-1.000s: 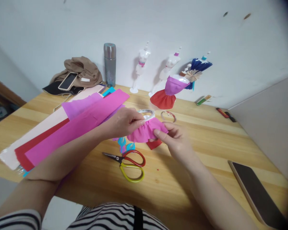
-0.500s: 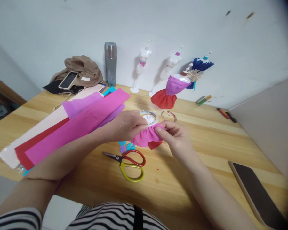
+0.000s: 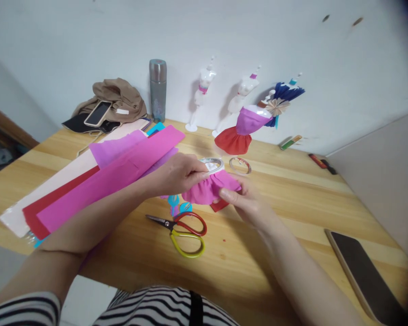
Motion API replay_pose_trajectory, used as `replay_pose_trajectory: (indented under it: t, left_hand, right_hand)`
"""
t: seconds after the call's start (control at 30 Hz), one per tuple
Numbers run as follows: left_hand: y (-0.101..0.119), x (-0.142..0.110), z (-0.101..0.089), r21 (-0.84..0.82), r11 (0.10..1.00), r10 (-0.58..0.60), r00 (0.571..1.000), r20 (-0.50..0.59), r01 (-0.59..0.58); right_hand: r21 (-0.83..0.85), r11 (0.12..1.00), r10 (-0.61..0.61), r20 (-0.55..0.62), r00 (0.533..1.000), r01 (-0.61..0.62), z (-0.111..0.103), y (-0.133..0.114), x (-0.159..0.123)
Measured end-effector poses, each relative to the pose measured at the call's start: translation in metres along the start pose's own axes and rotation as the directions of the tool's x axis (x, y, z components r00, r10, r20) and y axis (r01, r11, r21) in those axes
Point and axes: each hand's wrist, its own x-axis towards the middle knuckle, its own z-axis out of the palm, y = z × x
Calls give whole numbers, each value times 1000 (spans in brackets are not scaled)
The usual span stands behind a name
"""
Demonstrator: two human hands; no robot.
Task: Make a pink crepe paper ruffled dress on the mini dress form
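Both my hands hold a small gathered piece of pink crepe paper (image 3: pixel 209 189) above the wooden table (image 3: pixel 292 199). My left hand (image 3: pixel 178 173) pinches its pleated top edge, fingers closed. My right hand (image 3: pixel 246 202) grips the lower right side from below, thumb on top. Just behind the paper lies a roll of clear tape (image 3: pixel 212 164), with a second tape ring (image 3: pixel 240 165) to its right. Red and yellow scissors (image 3: pixel 182 228) lie on the table below my hands, near blue paper scraps (image 3: pixel 178 206) and a red scrap (image 3: pixel 219 206).
Long sheets of pink, red and pale crepe paper (image 3: pixel 98 181) lie at left. Mannequins stand by the wall: two bare (image 3: pixel 202 97), one in a red and purple dress (image 3: pixel 243 129). A steel flask (image 3: pixel 157 88), a brown bag with phone (image 3: pixel 112 102), a tablet (image 3: pixel 363 271) at right.
My right hand has slid from the paper's top right edge down to its lower side, and the gathered piece has spread a little wider. My left hand has stayed pinched on the pleats.
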Motion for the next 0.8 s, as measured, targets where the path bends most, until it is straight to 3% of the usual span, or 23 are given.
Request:
replay_pose_trajectory:
  t: [0.17, 0.33, 0.47, 0.63, 0.8]
  left_hand:
    - [-2, 0, -1, 10, 1000, -9, 1000, -18, 10]
    - [-2, 0, -1, 83, 996, -11, 1000, -13, 12]
    - [-3, 1, 0, 136, 991, -12, 1000, -26, 16]
    - [-6, 1, 0, 153, 988, 3, 1000, -26, 1]
    - [-12, 0, 2, 145, 989, -22, 1000, -12, 24]
  right_hand:
    - [-21, 996, 84, -8, 996, -84, 1, 1, -1]
    - [9, 1000, 12, 6, 1000, -12, -1, 2, -1]
    - [-19, 1000, 24, -2, 1000, -24, 2, 6, 2]
    - [-120, 992, 26, -23, 999, -28, 3, 9, 4]
    - [-95, 995, -21, 1, 1000, 21, 5, 11, 7]
